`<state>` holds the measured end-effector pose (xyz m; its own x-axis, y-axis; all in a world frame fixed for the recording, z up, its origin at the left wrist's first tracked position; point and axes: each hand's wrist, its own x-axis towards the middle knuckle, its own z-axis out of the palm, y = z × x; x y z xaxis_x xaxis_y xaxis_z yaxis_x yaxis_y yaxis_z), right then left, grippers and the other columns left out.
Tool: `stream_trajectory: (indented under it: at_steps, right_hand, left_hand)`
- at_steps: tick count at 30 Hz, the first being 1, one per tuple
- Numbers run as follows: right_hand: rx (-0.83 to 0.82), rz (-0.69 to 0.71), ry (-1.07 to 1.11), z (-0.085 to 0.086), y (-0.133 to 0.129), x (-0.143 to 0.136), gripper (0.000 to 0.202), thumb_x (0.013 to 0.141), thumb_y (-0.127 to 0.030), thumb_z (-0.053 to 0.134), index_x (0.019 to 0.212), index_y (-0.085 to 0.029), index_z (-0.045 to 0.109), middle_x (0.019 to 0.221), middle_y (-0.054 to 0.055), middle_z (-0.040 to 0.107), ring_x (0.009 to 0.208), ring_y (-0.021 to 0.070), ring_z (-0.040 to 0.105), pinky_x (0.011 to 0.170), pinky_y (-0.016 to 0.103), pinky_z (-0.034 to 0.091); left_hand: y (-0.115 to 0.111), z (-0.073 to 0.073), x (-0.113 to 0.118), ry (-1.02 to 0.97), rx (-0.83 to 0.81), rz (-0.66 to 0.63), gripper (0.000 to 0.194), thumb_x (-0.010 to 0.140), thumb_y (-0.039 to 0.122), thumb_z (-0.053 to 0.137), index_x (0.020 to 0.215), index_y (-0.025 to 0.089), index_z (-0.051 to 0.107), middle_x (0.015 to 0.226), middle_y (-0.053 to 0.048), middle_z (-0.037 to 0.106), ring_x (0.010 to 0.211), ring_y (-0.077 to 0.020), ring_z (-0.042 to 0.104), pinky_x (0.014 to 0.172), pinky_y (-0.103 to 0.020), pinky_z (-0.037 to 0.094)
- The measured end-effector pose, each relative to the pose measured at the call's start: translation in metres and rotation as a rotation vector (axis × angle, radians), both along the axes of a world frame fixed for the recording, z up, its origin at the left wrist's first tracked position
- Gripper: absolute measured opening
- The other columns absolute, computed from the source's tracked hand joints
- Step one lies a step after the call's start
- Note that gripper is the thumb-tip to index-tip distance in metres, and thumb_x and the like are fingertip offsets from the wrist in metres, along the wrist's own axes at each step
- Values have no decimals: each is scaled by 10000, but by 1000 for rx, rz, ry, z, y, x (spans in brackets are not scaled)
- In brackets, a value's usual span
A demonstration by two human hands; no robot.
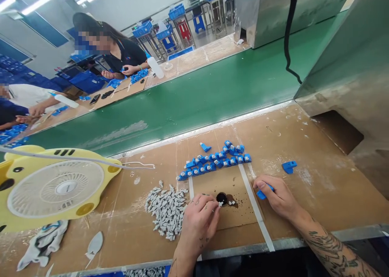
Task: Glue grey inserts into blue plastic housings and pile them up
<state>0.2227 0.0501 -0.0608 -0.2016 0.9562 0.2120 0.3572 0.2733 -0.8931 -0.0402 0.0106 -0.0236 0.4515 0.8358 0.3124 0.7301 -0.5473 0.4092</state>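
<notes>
Blue part point(260, 194) sits in the right hand point(278, 196), fingers curled round it, just above the tabletop point(331, 200). Probably light, stiff plastic, unlikely to break; best held by its broad sides. Left hand point(200, 214) pinches a pale piece point(220, 204) between thumb and fingertips, narrow grip, just beside the black cup point(221, 197). Piece looks tiny, hard, near weightless, easy to drop, maybe slippery if wet; pinch one end.

Hidden: part of the blue part under the fingers, most of the pale piece behind the fingertips, so full shapes can't be told. Loose grey pieces point(144, 272) below the near edge are cut off by the frame. Grey pile point(167, 212) partly covered by left hand. Cup contents too dark to make out. Yellow fan point(112, 180) cut off at left. Farther, rows of blue parts point(217, 162); details too small. Across the green belt point(182, 103), one co-worker point(130, 56), another point(36, 96) cut off at left; their handwork is unclear.
</notes>
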Motion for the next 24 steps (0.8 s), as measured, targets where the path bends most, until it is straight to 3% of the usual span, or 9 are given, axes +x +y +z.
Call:
stream_trajectory:
  at_steps: [6, 12, 16, 19, 22, 24]
  right_hand:
    - [-28, -44, -16, 0, 0, -1, 440, 997, -497, 506, 684, -214, 632, 593, 7, 607, 543, 160, 539, 545, 278, 439]
    - [-244, -198, 155, -3, 0, 1, 419, 834, -599, 675, 669, -215, 660, 608, 10, 602, 573, 168, 524, 553, 289, 425]
    - [-524, -268, 504, 1, -6, -5, 475, 688, -659, 795, 707, -202, 666, 608, -11, 547, 538, 133, 436, 472, 251, 353]
    - [-691, -234, 814, 11, -13, -18, 478, 633, -611, 874, 814, -202, 706, 694, 1, 591, 579, 127, 463, 507, 241, 388]
    - [-751, -181, 1005, 16, -21, -33, 438, 638, -540, 904, 866, -211, 725, 760, 9, 610, 612, 125, 480, 563, 247, 428]
    - [-687, -167, 1022, 15, -25, -41, 391, 691, -522, 874, 890, -219, 725, 781, 13, 611, 629, 131, 483, 586, 255, 444]
  left_hand:
    - [2, 0, 7, 116, 28, 20, 184, 952, 85, 520, 841, 216, 588, 813, -19, 694, 711, -191, 616, 633, -293, 499]
    - [2, 5, 4, 83, 9, 11, 159, 942, 86, 550, 881, 213, 623, 844, -30, 703, 748, -187, 646, 663, -280, 527]
    - [1, 14, 6, -110, 31, 102, 153, 945, 123, 572, 890, 216, 680, 851, -39, 710, 762, -173, 680, 681, -257, 549]
    - [-2, 17, 16, -311, -44, 185, 137, 935, 180, 620, 847, 221, 716, 774, -23, 708, 660, -156, 670, 603, -235, 537]
    - [-9, 12, 33, -540, -163, 257, 141, 933, 268, 664, 829, 216, 744, 744, -28, 717, 618, -154, 652, 558, -224, 525]
    - [-13, 5, 48, -704, -244, 319, 200, 931, 352, 681, 817, 205, 754, 743, -38, 722, 635, -161, 662, 570, -226, 538]
